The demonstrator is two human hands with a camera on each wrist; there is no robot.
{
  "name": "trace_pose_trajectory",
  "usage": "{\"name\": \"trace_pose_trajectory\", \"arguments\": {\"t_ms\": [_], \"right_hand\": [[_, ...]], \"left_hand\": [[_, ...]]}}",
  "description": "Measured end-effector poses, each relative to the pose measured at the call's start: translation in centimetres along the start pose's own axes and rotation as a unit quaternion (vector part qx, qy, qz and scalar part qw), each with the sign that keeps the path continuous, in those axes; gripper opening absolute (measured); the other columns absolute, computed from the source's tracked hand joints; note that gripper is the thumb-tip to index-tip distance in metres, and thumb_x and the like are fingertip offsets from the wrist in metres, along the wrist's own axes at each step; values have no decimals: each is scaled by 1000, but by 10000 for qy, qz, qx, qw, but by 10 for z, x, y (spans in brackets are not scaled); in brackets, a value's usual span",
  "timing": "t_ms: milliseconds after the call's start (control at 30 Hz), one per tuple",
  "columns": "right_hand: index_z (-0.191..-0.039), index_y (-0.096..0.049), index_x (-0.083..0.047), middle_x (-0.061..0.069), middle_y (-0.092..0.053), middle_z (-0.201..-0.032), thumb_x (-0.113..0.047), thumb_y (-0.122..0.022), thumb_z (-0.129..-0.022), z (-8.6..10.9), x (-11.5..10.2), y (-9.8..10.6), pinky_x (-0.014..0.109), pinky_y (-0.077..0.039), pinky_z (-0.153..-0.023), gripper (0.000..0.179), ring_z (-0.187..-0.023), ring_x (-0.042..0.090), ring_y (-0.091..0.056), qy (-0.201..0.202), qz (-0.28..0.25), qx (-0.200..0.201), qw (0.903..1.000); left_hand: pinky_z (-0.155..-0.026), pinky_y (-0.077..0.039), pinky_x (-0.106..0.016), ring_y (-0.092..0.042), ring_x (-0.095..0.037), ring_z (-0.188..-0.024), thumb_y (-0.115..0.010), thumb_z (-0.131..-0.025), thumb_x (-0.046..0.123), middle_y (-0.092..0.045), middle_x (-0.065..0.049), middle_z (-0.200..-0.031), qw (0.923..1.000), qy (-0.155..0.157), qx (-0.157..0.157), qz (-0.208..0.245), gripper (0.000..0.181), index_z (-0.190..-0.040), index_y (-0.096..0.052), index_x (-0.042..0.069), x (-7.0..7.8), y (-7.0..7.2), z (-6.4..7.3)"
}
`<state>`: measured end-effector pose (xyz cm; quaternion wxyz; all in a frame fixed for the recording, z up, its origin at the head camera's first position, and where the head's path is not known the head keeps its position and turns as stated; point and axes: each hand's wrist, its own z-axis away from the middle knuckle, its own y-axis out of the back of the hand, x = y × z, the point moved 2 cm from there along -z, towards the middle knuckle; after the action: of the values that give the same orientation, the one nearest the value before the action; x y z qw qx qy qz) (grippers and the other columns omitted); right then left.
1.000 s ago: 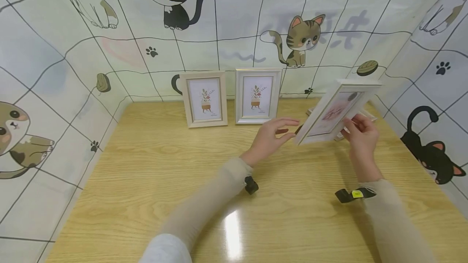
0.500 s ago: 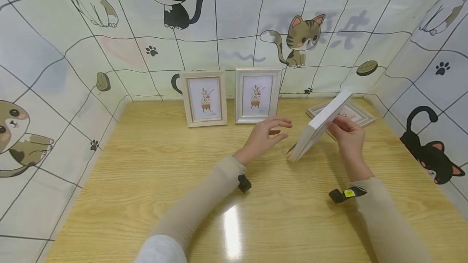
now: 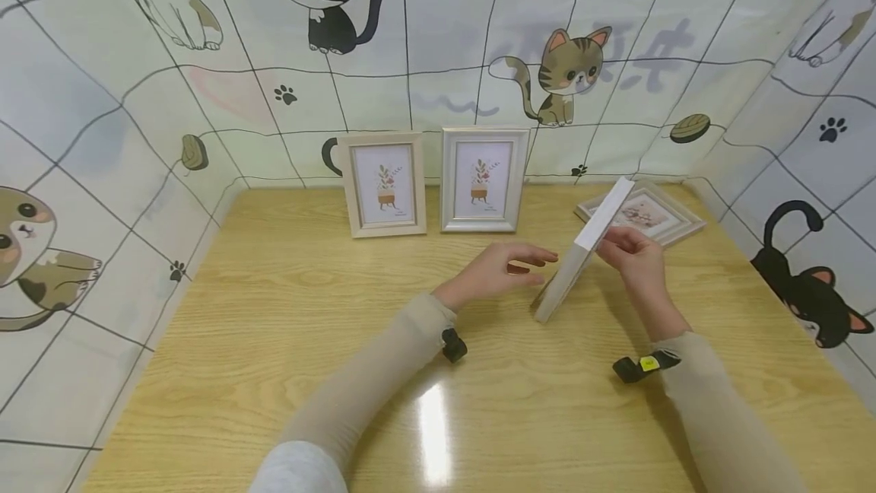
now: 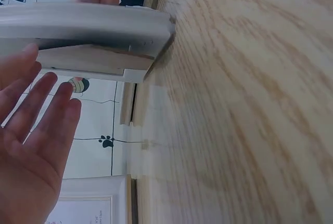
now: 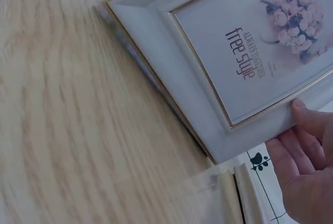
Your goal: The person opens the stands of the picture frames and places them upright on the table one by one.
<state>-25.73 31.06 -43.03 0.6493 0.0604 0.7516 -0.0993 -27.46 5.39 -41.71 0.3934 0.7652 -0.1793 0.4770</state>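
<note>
A white picture frame (image 3: pixel 583 249) with thin gold lines is tilted over the table, edge-on in the head view. My right hand (image 3: pixel 638 261) holds it by its side, the thumb on the front border in the right wrist view. A print of pink flowers with the words "free style" shows inside the held frame (image 5: pixel 203 104). My left hand (image 3: pixel 498 271), fingers loosely spread, is close behind its back. In the left wrist view, the left hand's fingertips (image 4: pixel 65 91) are just beside the back panel of the frame.
Two picture frames stand upright at the back, one beige (image 3: pixel 386 185) and one silver (image 3: pixel 484 181), both with potted-plant prints. Another frame (image 3: pixel 674 223) lies flat at the back right. Cat-patterned cloth (image 3: pixel 445 36) walls the wooden table (image 3: pixel 274 310).
The right hand has brought the frame lower and leftward, turning it from face-on to edge-on. The left hand has come off its edge and now hovers behind it. The flat frame is less covered.
</note>
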Motion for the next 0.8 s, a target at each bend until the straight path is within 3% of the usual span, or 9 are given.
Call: {"name": "trace_pose_trajectory", "arguments": {"t_ms": [167, 333, 533, 800], "right_hand": [[-84, -69, -25, -21, -74, -82, 13, -57, -91, -1, 4, 3, 8, -56, -68, 41, -78, -8, -68, 96, 248, -317, 9991], [-85, -70, -23, -19, -76, -86, 13, -57, -92, 0, -2, 1, 9, -56, -71, 39, -81, -6, -70, 163, 186, -596, 9979], [-86, -70, -25, -20, -75, -85, 17, -53, -91, -4, 4, 7, 8, -56, -70, 46, -81, -7, -69, 178, 149, -668, 9975], [-90, -71, -28, -20, -75, -88, 19, -51, -91, -2, 3, 4, 9, -56, -71, 51, -83, -7, -69, 382, 90, -794, 9961]], "left_hand": [[-102, -54, -24, -63, -27, -124, -69, -94, 14, -62, -8, -140, 9998, 43, -142, 109, 43, -136, -60, 7, -1, -5, 0], [-99, -54, -19, -65, -19, -121, -71, -93, 16, -61, -5, -141, 9993, 208, -264, 167, 46, -138, -60, 10, 2, -8, 1], [-98, -54, -18, -65, -20, -120, -71, -92, 13, -59, -6, -143, 9991, 243, -328, 112, 49, -139, -58, 10, 3, -12, 0], [-100, -53, -19, -66, -17, -120, -69, -94, 14, -55, -4, -148, 9978, 52, -334, -570, 53, -145, -52, 13, 3, -17, -4]]}}
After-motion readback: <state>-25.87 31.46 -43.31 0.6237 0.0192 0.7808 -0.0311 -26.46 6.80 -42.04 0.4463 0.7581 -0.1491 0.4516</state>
